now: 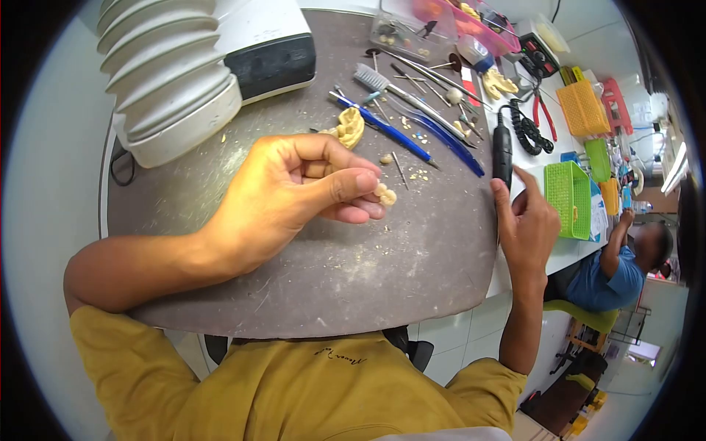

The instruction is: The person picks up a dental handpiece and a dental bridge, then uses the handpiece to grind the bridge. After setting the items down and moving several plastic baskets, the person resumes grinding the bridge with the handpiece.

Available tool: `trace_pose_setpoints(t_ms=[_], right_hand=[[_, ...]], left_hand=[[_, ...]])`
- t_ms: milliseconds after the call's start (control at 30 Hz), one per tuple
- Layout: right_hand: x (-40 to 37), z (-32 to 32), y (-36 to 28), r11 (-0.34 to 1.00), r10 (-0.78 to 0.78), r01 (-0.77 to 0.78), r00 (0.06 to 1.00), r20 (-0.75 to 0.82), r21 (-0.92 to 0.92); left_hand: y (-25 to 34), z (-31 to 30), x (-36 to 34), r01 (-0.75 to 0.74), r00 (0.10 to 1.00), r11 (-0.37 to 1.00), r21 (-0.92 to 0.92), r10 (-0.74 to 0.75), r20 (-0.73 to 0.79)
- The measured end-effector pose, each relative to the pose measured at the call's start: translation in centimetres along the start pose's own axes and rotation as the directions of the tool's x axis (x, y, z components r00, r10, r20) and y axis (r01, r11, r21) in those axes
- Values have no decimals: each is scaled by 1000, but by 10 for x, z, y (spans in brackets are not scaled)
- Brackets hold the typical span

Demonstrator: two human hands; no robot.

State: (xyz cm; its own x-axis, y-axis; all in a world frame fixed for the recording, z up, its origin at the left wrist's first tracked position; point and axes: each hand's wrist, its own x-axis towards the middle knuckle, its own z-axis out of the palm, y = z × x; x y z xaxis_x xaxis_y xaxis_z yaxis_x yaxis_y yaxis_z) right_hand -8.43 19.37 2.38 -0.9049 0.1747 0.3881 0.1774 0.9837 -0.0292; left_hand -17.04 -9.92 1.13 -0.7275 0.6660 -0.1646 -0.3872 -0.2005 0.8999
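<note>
My left hand [294,191] is closed over the middle of the bench. Its thumb and fingertips pinch a small cream-coloured dental crown piece [385,195], partly covered by the fingers. At the bench's right edge, my right hand [531,224] has its thumb and fingers around the lower end of a black rotary handpiece [502,151], which points away from me. Behind my left hand lies a yellowish dental cast [348,128]. Close to it are a blue pen-like tool [397,134] and a loose bur [399,170].
A ribbed white suction hose [165,73] stands at the left. Along the back are a toothbrush-like brush [401,92], a blue-handled tool [448,140] and a clear box [412,29]. Green basket [568,198] and red-handled pliers [544,114] lie rightward. Another person [607,275] sits farther right.
</note>
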Motion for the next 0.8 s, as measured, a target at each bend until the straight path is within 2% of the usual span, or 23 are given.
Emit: trace_pose_setpoints(t_ms=[33, 67, 100, 133, 167, 200, 267, 433, 533, 600, 633, 700, 733, 767, 800], right_hand=[[2, -1, -1, 997, -76, 74, 989, -124, -28], [4, -7, -13, 994, -84, 94, 982, -171, 52], [4, -12, -23, 994, -86, 97, 982, -168, 58], [4, -15, -33, 936, -187, 232, 964, -187, 263], [4, -19, -44, 820, -275, 351, 934, -227, 451], [5, -25, -57, 821, -270, 347, 936, -227, 454], [9, -33, -83, 663, -461, 474, 868, -182, 580], [10, -17, -103, 635, -502, 463, 856, -126, 618], [9, -14, -102, 620, -467, 434, 874, -136, 653], [8, -19, -93, 706, -438, 466, 879, -189, 534], [7, -20, -87, 705, -438, 466, 879, -188, 535], [3, -20, -69, 814, -312, 339, 940, -138, 472], [-1, -20, -61, 814, -311, 338, 940, -137, 472], [-5, -19, -54, 848, -285, 294, 955, -87, 442], [-8, -17, -49, 878, -255, 249, 966, -39, 410]], left_hand=[[1, 0, 0, 1, 1000, 1000, -1, -1, -10], [3, 0, 1, 6, 1000, 1000, 11, -6, -7], [3, -1, 1, 12, 1000, 1000, 25, -12, -1], [3, -1, 0, 15, 1000, 1000, 27, -15, -5], [3, 0, 0, 11, 1000, 999, 33, -10, -6], [3, 0, 1, 5, 1000, 999, 38, -5, -5], [3, 0, 0, 16, 1000, 999, 43, -16, 1], [2, 1, -3, 7, 1000, 999, 52, -7, 0], [2, 2, -5, 43, 999, 995, 87, -42, -12], [2, 1, -6, -21, 1000, 973, 228, 16, 24], [5, 0, -6, -20, 1000, 973, 228, 15, 23], [14, -4, -7, -212, 968, 765, 608, 249, 23], [19, -13, -8, -323, 935, 672, 666, 337, 114], [20, -16, -4, -323, 935, 673, 665, 336, 113], [24, -17, 1, -413, 870, 520, 747, 468, 155]])
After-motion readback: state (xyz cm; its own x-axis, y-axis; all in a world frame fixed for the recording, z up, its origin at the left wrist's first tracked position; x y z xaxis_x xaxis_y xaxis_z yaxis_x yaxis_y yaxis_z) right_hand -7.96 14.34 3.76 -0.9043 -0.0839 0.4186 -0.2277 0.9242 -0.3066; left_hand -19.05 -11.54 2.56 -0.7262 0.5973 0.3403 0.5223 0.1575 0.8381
